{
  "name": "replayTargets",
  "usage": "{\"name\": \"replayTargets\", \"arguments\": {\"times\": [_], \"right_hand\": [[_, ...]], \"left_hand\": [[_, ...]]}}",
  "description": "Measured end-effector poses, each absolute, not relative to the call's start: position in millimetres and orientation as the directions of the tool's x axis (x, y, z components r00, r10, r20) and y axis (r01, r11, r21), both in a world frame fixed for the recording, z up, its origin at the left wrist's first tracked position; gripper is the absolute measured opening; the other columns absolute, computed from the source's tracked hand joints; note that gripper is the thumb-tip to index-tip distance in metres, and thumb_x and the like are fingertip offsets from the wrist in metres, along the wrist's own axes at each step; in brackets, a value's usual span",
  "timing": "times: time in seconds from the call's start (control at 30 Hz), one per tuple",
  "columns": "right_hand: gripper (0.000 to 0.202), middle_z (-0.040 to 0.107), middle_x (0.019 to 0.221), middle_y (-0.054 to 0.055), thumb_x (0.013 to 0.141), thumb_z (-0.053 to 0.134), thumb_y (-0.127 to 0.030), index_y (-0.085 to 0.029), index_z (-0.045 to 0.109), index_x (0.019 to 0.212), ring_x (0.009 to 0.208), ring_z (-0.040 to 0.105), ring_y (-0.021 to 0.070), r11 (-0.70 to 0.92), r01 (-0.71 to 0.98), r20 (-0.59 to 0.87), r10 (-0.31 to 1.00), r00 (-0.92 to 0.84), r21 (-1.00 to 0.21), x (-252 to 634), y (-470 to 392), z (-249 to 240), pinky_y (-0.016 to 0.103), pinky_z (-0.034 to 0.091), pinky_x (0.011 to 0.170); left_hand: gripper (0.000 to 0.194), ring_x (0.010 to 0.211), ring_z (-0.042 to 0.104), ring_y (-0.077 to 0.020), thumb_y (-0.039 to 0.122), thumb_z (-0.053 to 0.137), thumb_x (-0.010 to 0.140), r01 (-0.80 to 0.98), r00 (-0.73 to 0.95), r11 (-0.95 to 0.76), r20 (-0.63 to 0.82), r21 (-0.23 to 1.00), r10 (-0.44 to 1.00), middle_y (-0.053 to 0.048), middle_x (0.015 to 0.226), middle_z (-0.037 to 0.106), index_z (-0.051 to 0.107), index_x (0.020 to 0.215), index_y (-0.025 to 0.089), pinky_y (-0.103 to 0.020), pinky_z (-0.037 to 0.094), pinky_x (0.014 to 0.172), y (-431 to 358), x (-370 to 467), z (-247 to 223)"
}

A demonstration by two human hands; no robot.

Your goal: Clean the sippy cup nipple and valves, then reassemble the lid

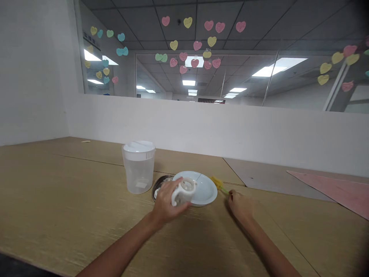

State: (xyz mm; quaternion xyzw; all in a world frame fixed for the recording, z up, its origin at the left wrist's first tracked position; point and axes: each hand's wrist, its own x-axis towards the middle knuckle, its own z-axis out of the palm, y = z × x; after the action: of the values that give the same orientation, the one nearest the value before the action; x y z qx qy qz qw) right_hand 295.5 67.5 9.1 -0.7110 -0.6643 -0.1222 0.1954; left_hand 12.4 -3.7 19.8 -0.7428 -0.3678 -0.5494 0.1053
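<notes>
My left hand (166,202) is wrapped round a small white mug-like vessel (184,192), tilted over, with a round end facing up and a curved handle at its side. It is held in front of the white plate (206,190), whose left part it covers. Between finger and thumb, my right hand (241,206) pinches the thin green stem of a yellow flower-like thing (217,182). Its yellow head lies beside the plate's right rim. Partly behind my left hand sits a dark metal dish (157,184) with whitish things in it, too hidden to name.
A clear plastic jug (138,171) with a white lid stands left of the dish. The wooden table (72,215) runs back to a white wall (184,125) below a window. A pink sheet (340,192) and a grey panel (268,179) lie at the right.
</notes>
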Motion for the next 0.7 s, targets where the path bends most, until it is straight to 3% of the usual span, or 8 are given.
{"name": "replayTargets", "arguments": {"times": [0.07,0.13,0.23,0.43,0.6,0.7], "right_hand": [[0.026,0.065,0.078,0.011,0.084,0.035,-0.017,-0.013,0.061,0.082,0.071,0.06,0.0205,-0.042,0.996,0.285,0.957,0.063,-0.078,290,65,9,0.026,0.023,0.05],[0.027,0.065,0.083,0.011,0.086,0.033,-0.017,-0.013,0.06,0.086,0.076,0.061,0.0209,-0.019,0.998,0.229,0.973,0.033,-0.067,283,62,11,0.026,0.025,0.051],[0.026,0.065,0.087,0.011,0.085,0.034,-0.018,-0.015,0.06,0.086,0.079,0.061,0.0221,0.017,0.999,0.194,0.981,-0.008,-0.041,275,56,17,0.026,0.027,0.052],[0.024,0.065,0.089,0.012,0.085,0.037,-0.022,-0.014,0.061,0.085,0.081,0.06,0.0232,0.039,0.999,0.191,0.981,-0.037,-0.009,269,51,21,0.026,0.032,0.055],[0.028,0.065,0.088,0.012,0.085,0.036,-0.025,-0.015,0.061,0.082,0.079,0.06,0.0223,0.023,0.999,0.197,0.98,-0.017,-0.025,268,50,21,0.026,0.033,0.056],[0.029,0.065,0.088,0.01,0.086,0.034,-0.024,-0.016,0.061,0.083,0.078,0.06,0.022,0.006,0.999,0.245,0.969,0.007,-0.052,268,48,23,0.026,0.033,0.055]], "left_hand": [[0.068,0.09,0.056,-0.0236,0.05,0.066,0.067,0.596,0.252,-0.777,0.872,0.203,0.42,-0.01,0.104,0.06,0.041,0.123,0.019,-0.036,0.045,0.081,-11,24,15],[0.07,0.085,0.057,-0.0213,0.052,0.064,0.067,0.522,0.343,-0.818,0.818,0.244,0.462,-0.008,0.097,0.061,0.04,0.124,0.019,-0.032,0.046,0.076,-18,34,11],[0.068,0.084,0.057,-0.0195,0.049,0.065,0.067,0.459,0.414,-0.819,0.733,0.345,0.54,-0.006,0.095,0.062,0.04,0.124,0.021,-0.03,0.047,0.078,-23,44,8],[0.066,0.102,0.054,-0.0202,0.039,0.07,0.065,0.402,0.422,-0.769,0.644,0.498,0.638,-0.007,0.114,0.056,0.041,0.122,0.021,-0.029,0.043,0.089,-22,44,8],[0.065,0.095,0.054,-0.0194,0.038,0.074,0.059,0.464,0.403,-0.748,0.64,0.474,0.655,-0.005,0.106,0.056,0.046,0.115,0.021,-0.029,0.044,0.083,-18,40,10],[0.067,0.092,0.054,-0.0214,0.041,0.074,0.055,0.537,0.414,-0.748,0.65,0.391,0.637,-0.005,0.103,0.058,0.047,0.112,0.02,-0.032,0.042,0.083,-13,36,11]]}}
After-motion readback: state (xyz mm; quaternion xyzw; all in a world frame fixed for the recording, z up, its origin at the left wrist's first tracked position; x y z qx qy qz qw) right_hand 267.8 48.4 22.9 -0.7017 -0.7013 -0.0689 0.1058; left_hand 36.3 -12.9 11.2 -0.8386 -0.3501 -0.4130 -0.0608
